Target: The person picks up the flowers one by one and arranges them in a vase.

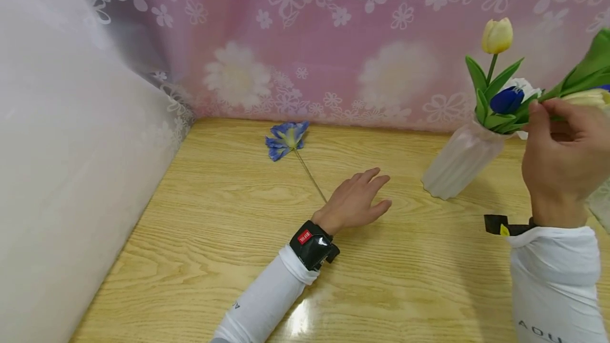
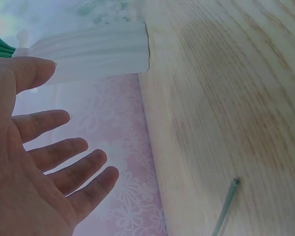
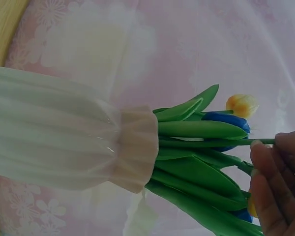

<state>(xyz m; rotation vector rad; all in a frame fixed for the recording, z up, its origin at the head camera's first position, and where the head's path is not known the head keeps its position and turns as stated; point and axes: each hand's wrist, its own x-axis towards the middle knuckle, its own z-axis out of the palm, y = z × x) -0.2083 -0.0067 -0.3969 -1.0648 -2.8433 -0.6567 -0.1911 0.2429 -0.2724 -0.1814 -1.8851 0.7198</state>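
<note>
A white ribbed vase (image 1: 464, 163) stands on the table at the right, holding a yellow tulip (image 1: 497, 37), a blue tulip (image 1: 507, 100), a white flower (image 1: 524, 88) and green leaves. Above the vase's mouth, my right hand (image 1: 569, 152) pinches a green flower stem (image 3: 265, 141) between thumb and fingers; which bloom it carries cannot be told. My left hand (image 1: 355, 200) is spread above the table left of the vase, holding nothing. Behind its wrist lies a loose blue flower (image 1: 287, 139); its thin stem end (image 2: 227, 204) shows in the left wrist view.
More leaves and a pale yellow tulip (image 1: 586, 98) lean out to the right past my right hand. A pink floral curtain (image 1: 305, 41) hangs along the table's back edge, and a white sheet (image 1: 71, 147) borders the left side. The wooden tabletop (image 1: 214, 237) lies below.
</note>
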